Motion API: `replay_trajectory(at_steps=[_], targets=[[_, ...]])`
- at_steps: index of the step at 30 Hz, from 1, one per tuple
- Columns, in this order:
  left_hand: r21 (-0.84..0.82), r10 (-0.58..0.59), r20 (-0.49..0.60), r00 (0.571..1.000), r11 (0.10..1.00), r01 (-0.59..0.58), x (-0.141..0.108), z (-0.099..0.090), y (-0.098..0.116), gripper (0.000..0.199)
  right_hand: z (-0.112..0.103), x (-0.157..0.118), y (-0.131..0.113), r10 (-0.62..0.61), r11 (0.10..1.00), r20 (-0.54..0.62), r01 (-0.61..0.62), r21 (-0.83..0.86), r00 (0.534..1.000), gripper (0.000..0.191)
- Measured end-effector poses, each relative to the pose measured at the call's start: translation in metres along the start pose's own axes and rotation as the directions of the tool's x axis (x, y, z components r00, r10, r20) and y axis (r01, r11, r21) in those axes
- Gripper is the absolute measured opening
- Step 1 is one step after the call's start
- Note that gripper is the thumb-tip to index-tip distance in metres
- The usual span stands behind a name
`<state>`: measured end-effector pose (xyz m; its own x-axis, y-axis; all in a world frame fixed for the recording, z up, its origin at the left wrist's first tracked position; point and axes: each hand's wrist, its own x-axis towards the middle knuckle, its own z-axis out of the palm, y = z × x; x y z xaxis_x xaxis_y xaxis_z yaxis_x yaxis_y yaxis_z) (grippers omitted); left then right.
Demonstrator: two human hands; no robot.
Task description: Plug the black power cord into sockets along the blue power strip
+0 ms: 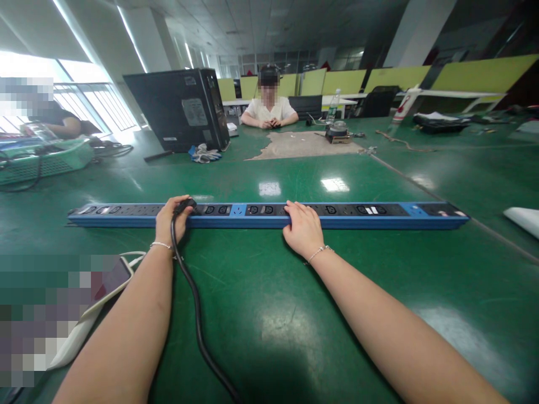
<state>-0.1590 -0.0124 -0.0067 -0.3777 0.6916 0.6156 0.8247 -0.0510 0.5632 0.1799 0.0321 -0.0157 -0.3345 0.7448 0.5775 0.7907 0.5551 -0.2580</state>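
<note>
A long blue power strip (236, 223) with black and blue sockets along its top lies crosswise on the green table. Left of its middle, my left hand (169, 221) is closed around a black power plug (187, 205) at the top of the strip. Whether the plug sits in a socket, I cannot tell. From it a black cable (197, 294) runs down toward me. My right hand (305, 227) grips the strip right of its middle, with fingers over the top and the thumb at the near side.
A black computer case (181, 109) stands at the back left, with gloves (204, 153) beside it. Farther left is a green basket (80, 154). A person (269, 109) sits across the table (252, 314). A phone-like device (112, 280) lies by my left forearm.
</note>
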Motion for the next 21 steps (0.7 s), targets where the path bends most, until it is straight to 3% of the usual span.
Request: replay_trajectory(at_steps=[8, 14, 21], targets=[[0.064, 0.011, 0.043, 0.999, 0.998, -0.013, 0.0016, -0.0039, -0.0002, 0.037, 0.0006, 0.0005, 0.0013, -0.002, 1.000, 0.006, 0.002, -0.007, 1.000, 0.044], [0.090, 0.080, 0.121, 0.989, 0.992, -0.091, 0.0015, -0.0030, -0.0033, 0.037, 0.0007, 0.0008, 0.0008, 0.000, 1.000, 0.002, 0.000, -0.007, 1.000, 0.044], [0.155, 0.047, 0.130, 0.990, 0.986, -0.067, -0.0017, -0.0027, -0.0021, 0.039, -0.0001, 0.0002, 0.0010, -0.002, 1.000, 0.004, 0.002, 0.003, 1.000, 0.044]])
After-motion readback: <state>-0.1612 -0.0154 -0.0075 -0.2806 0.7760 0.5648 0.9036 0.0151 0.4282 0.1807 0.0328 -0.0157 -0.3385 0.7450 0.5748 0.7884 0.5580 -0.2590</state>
